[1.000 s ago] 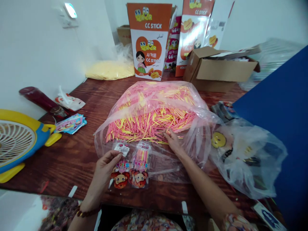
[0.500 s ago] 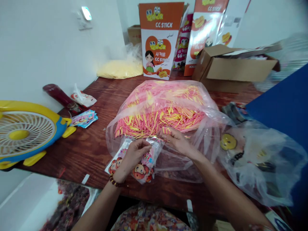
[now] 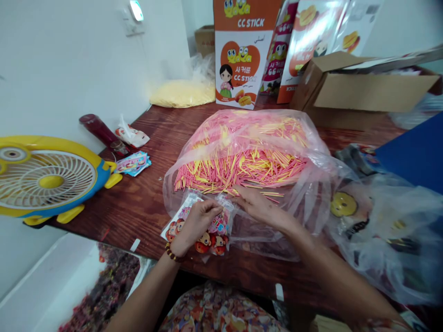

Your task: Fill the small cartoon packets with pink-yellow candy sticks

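Note:
My left hand (image 3: 200, 219) is closed, thumb and fingers pinching the upper edge of a printed clear plastic packet (image 3: 219, 226) with cartoon faces. Under that hand lies a stack of similar packets (image 3: 180, 221). My right hand (image 3: 256, 205) is closed around a small bunch of pink and yellow sticks (image 3: 235, 192), close to the packet's top edge. Its fingertips are partly hidden, so I cannot tell whether the sticks are inside the packet. Just beyond both hands, a large clear bag (image 3: 313, 147) spreads open with a heap of pink and yellow sticks (image 3: 242, 161).
A yellow and blue fan (image 3: 51, 180), a dark red bottle (image 3: 100, 129), tissues (image 3: 133, 136) and blue packets (image 3: 134, 162) stand left. Printed cartons (image 3: 238, 55) and an open cardboard box (image 3: 367, 92) are behind. A clear plastic bag (image 3: 387, 235) lies right.
My right hand has turned and lowered its fingers with the sticks toward the packet's top edge. My left hand keeps its pinch. The whole view has shifted slightly.

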`<state>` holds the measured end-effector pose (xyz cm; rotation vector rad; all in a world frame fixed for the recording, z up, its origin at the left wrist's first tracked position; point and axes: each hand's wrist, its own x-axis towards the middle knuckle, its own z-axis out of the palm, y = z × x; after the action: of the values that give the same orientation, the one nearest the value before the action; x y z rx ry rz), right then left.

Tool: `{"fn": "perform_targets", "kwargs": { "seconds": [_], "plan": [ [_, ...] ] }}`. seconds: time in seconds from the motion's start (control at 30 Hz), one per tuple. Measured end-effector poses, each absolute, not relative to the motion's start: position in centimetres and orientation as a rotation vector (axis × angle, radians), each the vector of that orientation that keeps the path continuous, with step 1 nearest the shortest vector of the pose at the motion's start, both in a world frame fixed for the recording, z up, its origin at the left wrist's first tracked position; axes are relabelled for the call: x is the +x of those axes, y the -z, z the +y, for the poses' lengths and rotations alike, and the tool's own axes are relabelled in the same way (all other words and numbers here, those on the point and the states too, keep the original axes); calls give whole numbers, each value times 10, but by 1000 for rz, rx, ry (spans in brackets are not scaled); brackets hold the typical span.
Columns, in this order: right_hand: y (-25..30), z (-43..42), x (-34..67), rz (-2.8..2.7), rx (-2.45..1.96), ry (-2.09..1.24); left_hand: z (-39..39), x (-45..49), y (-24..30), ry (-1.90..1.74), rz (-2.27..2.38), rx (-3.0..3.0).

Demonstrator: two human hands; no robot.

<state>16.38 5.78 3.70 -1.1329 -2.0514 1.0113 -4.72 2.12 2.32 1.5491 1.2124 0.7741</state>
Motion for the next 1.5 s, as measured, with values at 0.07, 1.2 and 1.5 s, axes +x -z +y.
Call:
{"fn": "perform_targets", "kwargs": {
  "seconds": [0.07,1.2,1.5],
  "plan": [
    [-39,56,163,-1784,-1136,-1123,19,-46,-23,-807,1194,1588],
    [-69,40,156,-1978,-960,-1073,25,-27,-19,-1158,998,1167],
    [-65,42,167,-1780,-1125,-1008,26,-32,-34,-1290,1036,1324]
  ]
}}
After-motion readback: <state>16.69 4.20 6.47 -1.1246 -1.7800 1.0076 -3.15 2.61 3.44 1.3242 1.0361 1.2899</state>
